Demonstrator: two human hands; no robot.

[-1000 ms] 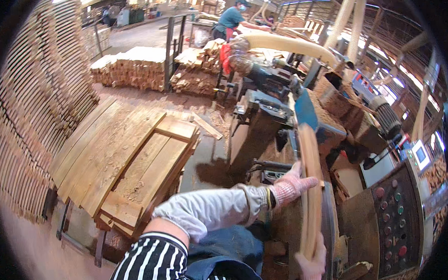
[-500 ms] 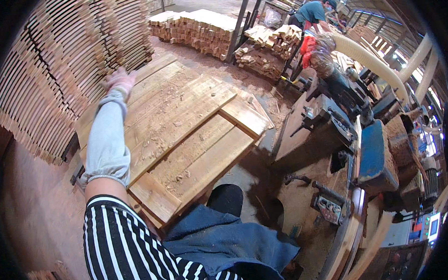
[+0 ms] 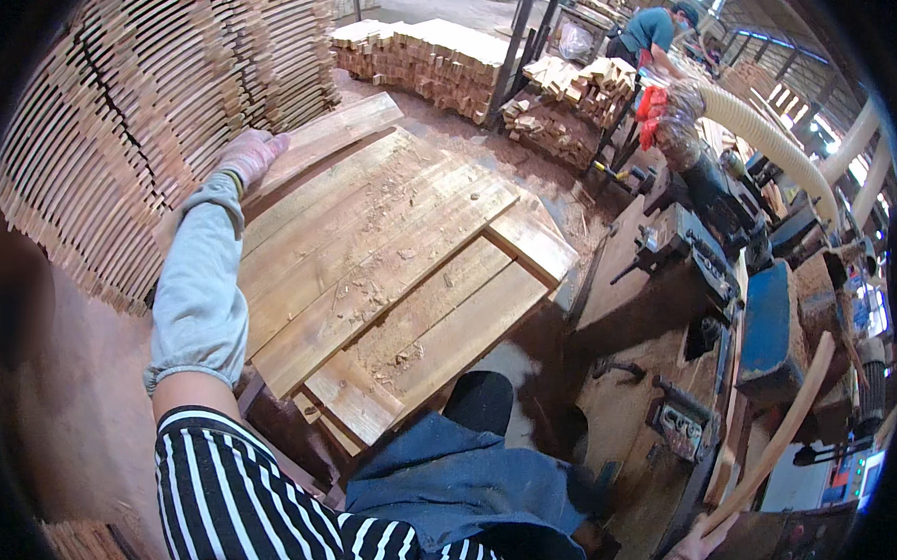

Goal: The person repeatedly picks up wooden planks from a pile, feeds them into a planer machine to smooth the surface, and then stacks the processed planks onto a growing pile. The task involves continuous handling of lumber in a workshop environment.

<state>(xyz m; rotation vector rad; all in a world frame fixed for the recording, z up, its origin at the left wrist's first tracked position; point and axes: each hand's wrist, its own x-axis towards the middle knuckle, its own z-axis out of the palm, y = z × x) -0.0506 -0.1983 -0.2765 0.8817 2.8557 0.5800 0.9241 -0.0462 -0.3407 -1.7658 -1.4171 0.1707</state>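
A pale board (image 3: 337,135) lies directly under the gloved left hand (image 3: 248,157) of a woodworker, crossing the far left edge of a low stack of planks (image 3: 357,249), its far end reaching past the fingers toward the upper right. The left fingers are clamped on the board's near part, with the thumb along its upper side; the undersides of the fingers are hidden. At the lower edge, the right hand (image 3: 695,546) closes its fingers around the near end of a curved wooden strip (image 3: 781,441), which rises from the grip up and to the right, its free end standing near the blue guard (image 3: 767,311) of a woodworking machine (image 3: 669,280). The two hands are well apart, one on either side of a blue apron (image 3: 457,480). A grey sleeve cover (image 3: 199,291) and striped sleeve (image 3: 227,480) run up the left arm. Wood shavings (image 3: 404,354) litter the planks, a tall stack of slats (image 3: 171,112) stands just beside the left hand, and a co-worker (image 3: 648,31) in a teal top bends forward in the background.
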